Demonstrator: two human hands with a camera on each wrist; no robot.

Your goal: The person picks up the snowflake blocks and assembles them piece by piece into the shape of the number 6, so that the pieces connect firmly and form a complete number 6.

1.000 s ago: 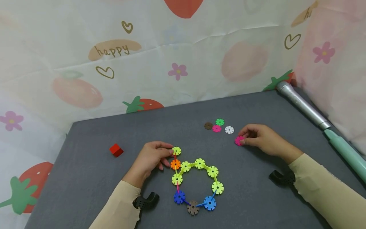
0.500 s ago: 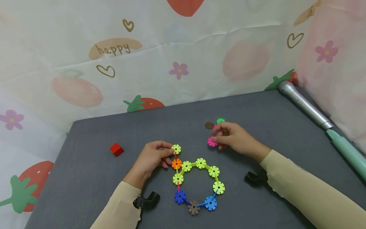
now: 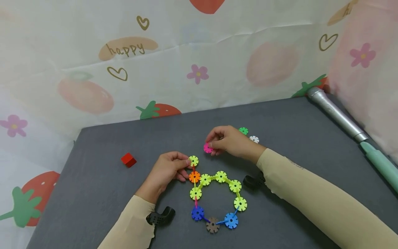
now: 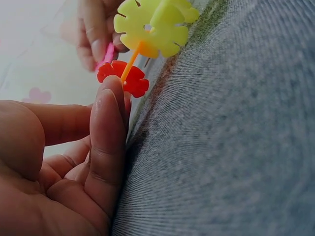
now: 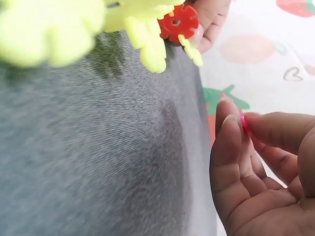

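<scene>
A ring of linked plastic snowflake discs lies on the grey table, with lime discs along the top and right, and blue discs and a brown disc at the bottom. From its upper left a short branch rises through an orange disc to a lime end disc. My left hand pinches that branch at the lime end disc; a red disc shows by the fingertips in the left wrist view. Beyond the branch, my right hand pinches a pink snowflake disc between thumb and fingers.
Behind the right hand lie a loose green disc and a white disc, the latter partly covered by the arm. A red cube sits at the left. A silver and mint microphone lies along the right edge, by the printed cloth wall.
My right hand has carried the pink disc leftward, from beside the loose discs to just past the branch's end. The left hand keeps its hold on the lime end disc.
</scene>
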